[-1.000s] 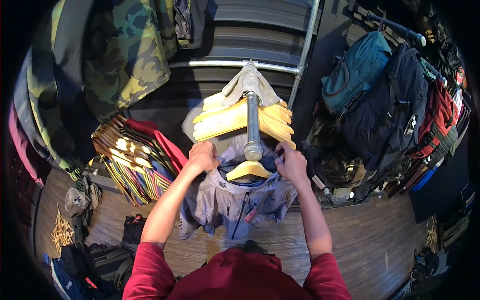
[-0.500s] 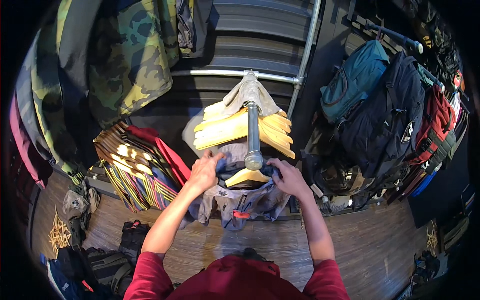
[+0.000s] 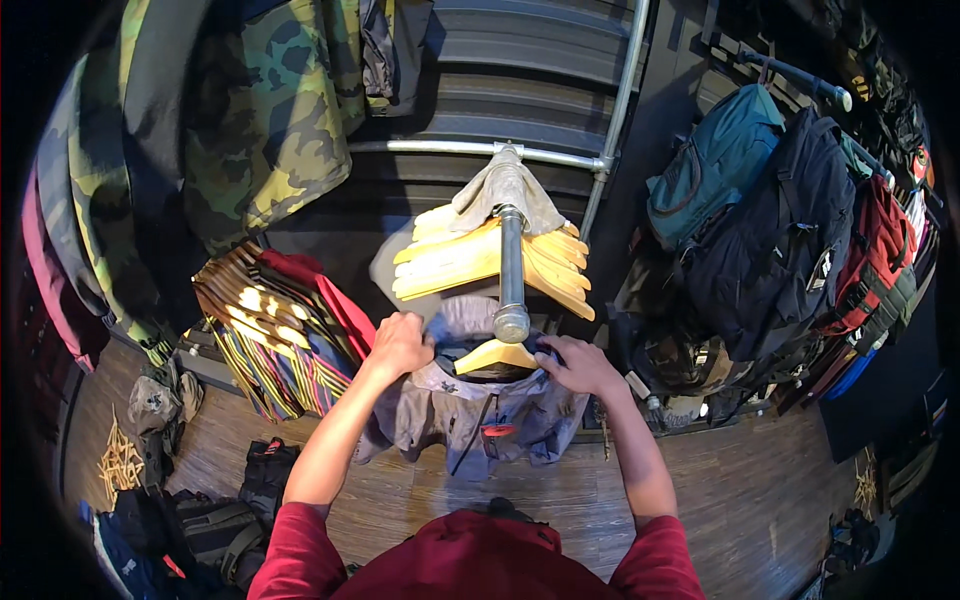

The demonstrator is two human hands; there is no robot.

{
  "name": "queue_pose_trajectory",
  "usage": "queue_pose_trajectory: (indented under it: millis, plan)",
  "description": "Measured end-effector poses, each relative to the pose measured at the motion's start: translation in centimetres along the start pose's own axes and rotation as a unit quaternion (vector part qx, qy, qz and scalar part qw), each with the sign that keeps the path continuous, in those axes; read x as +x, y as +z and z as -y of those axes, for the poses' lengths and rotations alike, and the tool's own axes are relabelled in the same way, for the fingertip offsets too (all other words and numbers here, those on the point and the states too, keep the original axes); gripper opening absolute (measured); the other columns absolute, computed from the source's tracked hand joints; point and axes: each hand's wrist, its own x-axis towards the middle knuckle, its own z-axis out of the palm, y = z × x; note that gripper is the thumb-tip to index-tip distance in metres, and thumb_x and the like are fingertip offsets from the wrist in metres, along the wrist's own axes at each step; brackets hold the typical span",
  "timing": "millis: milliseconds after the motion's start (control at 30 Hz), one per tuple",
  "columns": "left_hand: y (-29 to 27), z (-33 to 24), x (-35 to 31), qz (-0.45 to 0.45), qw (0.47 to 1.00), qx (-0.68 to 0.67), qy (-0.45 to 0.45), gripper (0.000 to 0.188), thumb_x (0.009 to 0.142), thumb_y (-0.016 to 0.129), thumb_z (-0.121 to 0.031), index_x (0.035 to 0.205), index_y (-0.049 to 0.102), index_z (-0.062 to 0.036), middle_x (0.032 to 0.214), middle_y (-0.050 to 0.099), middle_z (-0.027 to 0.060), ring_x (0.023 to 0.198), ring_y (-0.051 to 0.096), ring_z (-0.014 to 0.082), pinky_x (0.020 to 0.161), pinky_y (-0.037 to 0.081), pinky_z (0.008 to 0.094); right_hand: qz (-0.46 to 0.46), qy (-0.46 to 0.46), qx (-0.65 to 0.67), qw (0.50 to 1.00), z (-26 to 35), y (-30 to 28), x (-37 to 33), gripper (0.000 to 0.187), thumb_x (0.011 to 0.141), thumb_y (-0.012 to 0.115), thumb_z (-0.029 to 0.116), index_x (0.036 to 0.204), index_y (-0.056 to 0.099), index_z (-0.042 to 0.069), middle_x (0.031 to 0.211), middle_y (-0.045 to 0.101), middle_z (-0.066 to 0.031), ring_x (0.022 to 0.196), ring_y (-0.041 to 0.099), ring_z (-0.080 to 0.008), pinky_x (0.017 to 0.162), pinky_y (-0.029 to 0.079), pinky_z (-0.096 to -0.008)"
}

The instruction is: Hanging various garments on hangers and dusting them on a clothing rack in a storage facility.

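A mottled grey garment [image 3: 475, 420] hangs spread below the end of the pipe rail [image 3: 510, 260], with a dark strip and a red detail on its front. I cannot tell its exact kind. The light wooden hanger [image 3: 495, 355] shows inside its opening. My left hand [image 3: 400, 345] is closed on the left edge of the opening, with its fingertips partly hidden. My right hand [image 3: 578, 364] pinches the right edge, thumb toward the hanger.
Several bare wooden hangers [image 3: 450, 262] and a grey cloth [image 3: 508, 190] hang on the rail behind. Striped shirts [image 3: 265, 345] and camouflage clothing [image 3: 290, 120] hang at left, backpacks [image 3: 770, 220] at right. Bags [image 3: 215, 535] lie on the wooden floor at lower left.
The garment's front hangs lower and flatter than before. My left hand has closed further over its edge; my right hand stays at the right edge.
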Motion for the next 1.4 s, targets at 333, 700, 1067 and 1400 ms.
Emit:
queue_pose_trajectory:
  millis: [333, 700, 1067, 1400]
  plan:
    - [0.1, -1.2, -5.9, -0.098, 0.941, -0.072, 0.316, 0.037, 0.073, 0.081, -0.031, 0.102, 0.069, -0.012, 0.127, 0.054, 0.0136, 0.115, 0.052, 0.0338, 0.094, 0.042, 0.0445, -0.128, -0.166, 0.007, 0.978, 1.5, -0.5, -4.1, 0.063, 0.067, 0.083, 0.046, 0.118, 0.064, 0.015, 0.125, 0.054, -0.0138, 0.111, 0.057, -0.0363, 0.093, 0.047, -0.0449]
    - [2.3, -2.2, -6.0, -0.109, 0.922, -0.111, 0.355, 0.023, 0.07, 0.077, -0.013, 0.089, 0.066, -0.0069, 0.114, 0.057, 0.0104, 0.11, 0.053, 0.032, 0.091, 0.042, 0.0436, -0.271, -0.24, -0.043, 0.931, 8.6, 5.8, -4.8, 0.031, 0.077, 0.077, 0.027, 0.1, 0.068, 0.007, 0.107, 0.062, -0.0133, 0.101, 0.059, -0.0332, 0.087, 0.048, -0.0439]
    - [1.7, 0.6, -8.8, -0.175, 0.943, -0.243, 0.144, 0.064, 0.053, 0.094, -0.028, 0.101, 0.062, -0.0004, 0.106, 0.06, 0.0139, 0.098, 0.063, 0.0309, 0.082, 0.051, 0.0383, -0.188, -0.114, 0.201, 0.954, 9.7, 8.5, -3.7, 0.019, 0.082, 0.073, 0.015, 0.096, 0.067, 0.004, 0.075, 0.065, -0.0128, 0.066, 0.065, -0.0311, 0.06, 0.051, -0.0373]
    - [5.0, 2.8, -12.1, -0.331, 0.919, -0.169, 0.13, 0.018, 0.07, 0.078, 0.001, 0.087, 0.073, -0.0015, 0.087, 0.067, 0.0111, 0.075, 0.067, 0.0271, 0.065, 0.054, 0.0342, -0.183, -0.085, 0.144, 0.969, 11.9, 8.9, -3.0, 0.021, 0.082, 0.07, 0.023, 0.095, 0.066, 0.006, 0.082, 0.066, -0.0124, 0.073, 0.066, -0.0343, 0.061, 0.05, -0.0426]
